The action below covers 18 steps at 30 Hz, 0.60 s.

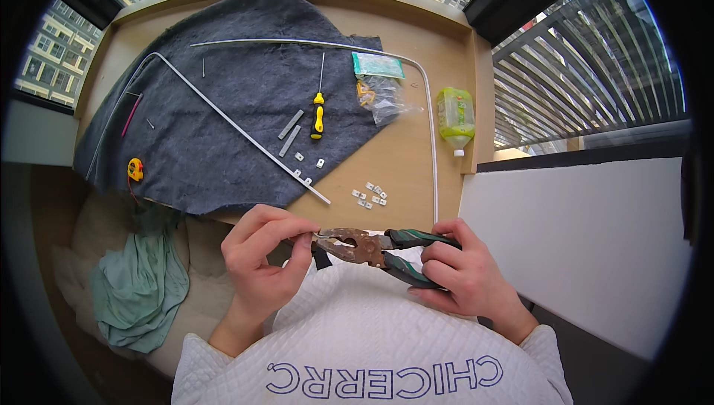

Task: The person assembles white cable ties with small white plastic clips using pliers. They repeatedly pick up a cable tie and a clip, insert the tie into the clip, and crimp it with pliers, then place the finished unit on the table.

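My right hand (468, 275) is wrapped round the dark green handles of rusty combination pliers (362, 247), held just above my lap. The pliers' jaws point left and end at the fingertips of my left hand (266, 252). Thumb and forefinger of that hand pinch together at the jaw tips; what they hold is too small and covered to name. Beyond the hands, several small white clips (370, 195) lie on the wooden table (405, 163). A long thin white rail (238, 128), bent at its far left end, lies with its near end close to these clips.
A grey cloth (245, 96) bears a yellow-black screwdriver (318, 116), two short grey strips (290, 133), a yellow tape measure (134, 170) and a pink-handled hex key (132, 115). A second bent rail (429, 107) curves along the right, near a yellow-green bottle (455, 116) and plastic packets (378, 66).
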{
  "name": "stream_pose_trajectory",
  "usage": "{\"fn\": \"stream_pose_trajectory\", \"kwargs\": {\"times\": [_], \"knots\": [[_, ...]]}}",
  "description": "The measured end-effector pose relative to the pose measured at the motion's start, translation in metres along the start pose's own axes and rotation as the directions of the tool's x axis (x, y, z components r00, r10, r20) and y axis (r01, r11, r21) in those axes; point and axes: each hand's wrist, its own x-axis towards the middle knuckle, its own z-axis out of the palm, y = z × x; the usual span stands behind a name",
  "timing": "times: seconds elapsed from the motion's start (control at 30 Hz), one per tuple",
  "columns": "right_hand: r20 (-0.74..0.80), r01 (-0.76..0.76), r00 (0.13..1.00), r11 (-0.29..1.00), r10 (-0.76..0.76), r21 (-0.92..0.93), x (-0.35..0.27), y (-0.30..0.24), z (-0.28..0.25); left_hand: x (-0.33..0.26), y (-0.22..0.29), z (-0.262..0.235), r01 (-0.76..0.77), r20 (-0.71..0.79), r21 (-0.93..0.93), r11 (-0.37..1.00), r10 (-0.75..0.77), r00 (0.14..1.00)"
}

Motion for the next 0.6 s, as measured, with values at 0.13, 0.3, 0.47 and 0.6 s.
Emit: {"fn": "stream_pose_trajectory", "kwargs": {"times": [0.13, 0.3, 0.47, 0.6], "knots": [[-0.025, 0.01, 1.0, 1.0, -0.009, 0.02, -0.002, 0.001, 0.002, 0.002, 0.002, 0.001, 0.012, 0.013, 0.0, 1.0, -0.012, 1.0], [-0.019, 0.013, 1.0, 1.0, -0.013, 0.002, -0.005, 0.004, 0.002, 0.009, 0.005, 0.0, 0.038, 0.082, -0.054, 0.998, -0.034, 0.996], [-0.004, -0.001, 1.0, 0.995, 0.001, -0.099, -0.008, 0.005, 0.0, 0.022, -0.005, -0.016, -0.042, 0.349, 0.023, 0.999, 0.032, 0.936], [0.001, -0.004, 1.0, 0.993, 0.004, -0.116, -0.01, 0.007, 0.004, 0.029, -0.002, -0.022, -0.081, 0.509, 0.052, 0.995, 0.043, 0.86]]}}
